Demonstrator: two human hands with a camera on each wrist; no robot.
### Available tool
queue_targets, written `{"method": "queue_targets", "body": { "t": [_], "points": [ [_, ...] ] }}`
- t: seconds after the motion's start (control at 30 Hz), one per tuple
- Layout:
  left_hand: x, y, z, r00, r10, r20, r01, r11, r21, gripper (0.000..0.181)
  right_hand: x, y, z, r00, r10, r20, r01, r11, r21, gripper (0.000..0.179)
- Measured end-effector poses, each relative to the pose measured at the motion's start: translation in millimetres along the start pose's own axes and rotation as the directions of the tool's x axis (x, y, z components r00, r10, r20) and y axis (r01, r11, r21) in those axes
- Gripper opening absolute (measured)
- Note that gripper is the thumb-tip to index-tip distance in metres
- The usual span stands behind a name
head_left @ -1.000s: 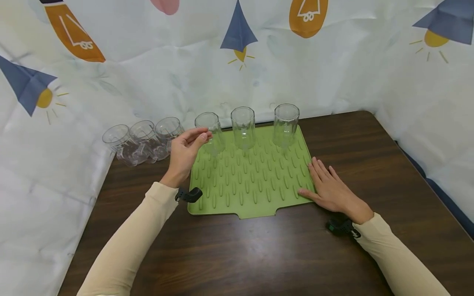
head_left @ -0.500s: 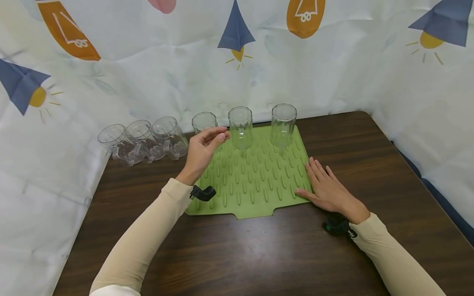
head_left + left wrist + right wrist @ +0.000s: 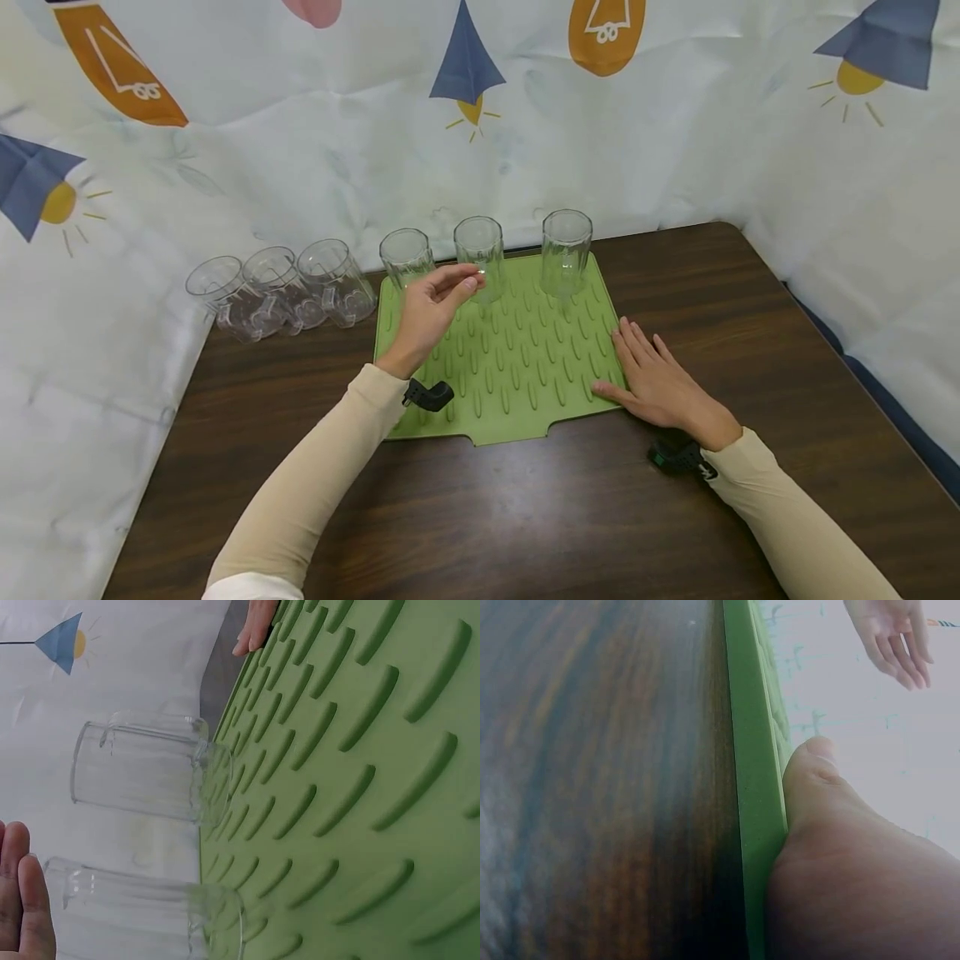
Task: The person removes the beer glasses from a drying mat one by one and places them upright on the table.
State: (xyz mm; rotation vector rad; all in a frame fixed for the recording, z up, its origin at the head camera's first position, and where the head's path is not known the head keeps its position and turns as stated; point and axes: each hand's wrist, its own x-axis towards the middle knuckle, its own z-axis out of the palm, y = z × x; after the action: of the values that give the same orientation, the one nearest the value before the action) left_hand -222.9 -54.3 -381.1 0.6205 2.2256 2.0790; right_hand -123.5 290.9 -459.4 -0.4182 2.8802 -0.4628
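My left hand (image 3: 431,312) hovers over the green ribbed mat (image 3: 510,427), fingers loosely bent with nothing visible between them. It partly hides the left glass mug (image 3: 405,250) and is just in front of the middle glass mug (image 3: 477,242). A third glass mug (image 3: 567,250) stands farther right; all three are upright along the mat's back edge. In the left wrist view, two clear mugs stand beyond the fingers (image 3: 34,907). My right hand (image 3: 667,392) lies flat with straight fingers at the mat's right edge, its thumb (image 3: 814,772) on the mat.
Three more glass mugs (image 3: 341,287) stand close together on the dark wooden table (image 3: 480,517), left of the mat. A white patterned cloth (image 3: 360,125) hangs behind the table and at its sides.
My left hand has moved right, from beside the left mug on the mat to in front of the middle one. The right hand has stayed at the mat's edge.
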Motion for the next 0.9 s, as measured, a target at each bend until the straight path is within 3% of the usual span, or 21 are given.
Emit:
{"method": "queue_targets", "body": {
  "t": [0.3, 0.9],
  "points": [
    [6.7, -12.5, 21.7, 0.999, -0.010, 0.041, 0.012, 0.999, -0.047, 0.035, -1.7, 1, -1, 1.000, 0.012, 0.007, -0.012, 1.000, 0.003, 0.098],
    [10.6, -34.0, 58.7, 0.992, -0.081, 0.098, 0.078, 0.996, 0.034, 0.033, 1.2, -1, 0, 1.000, 0.006, 0.009, -0.007, 1.000, 0.005, 0.098]
  ]
}}
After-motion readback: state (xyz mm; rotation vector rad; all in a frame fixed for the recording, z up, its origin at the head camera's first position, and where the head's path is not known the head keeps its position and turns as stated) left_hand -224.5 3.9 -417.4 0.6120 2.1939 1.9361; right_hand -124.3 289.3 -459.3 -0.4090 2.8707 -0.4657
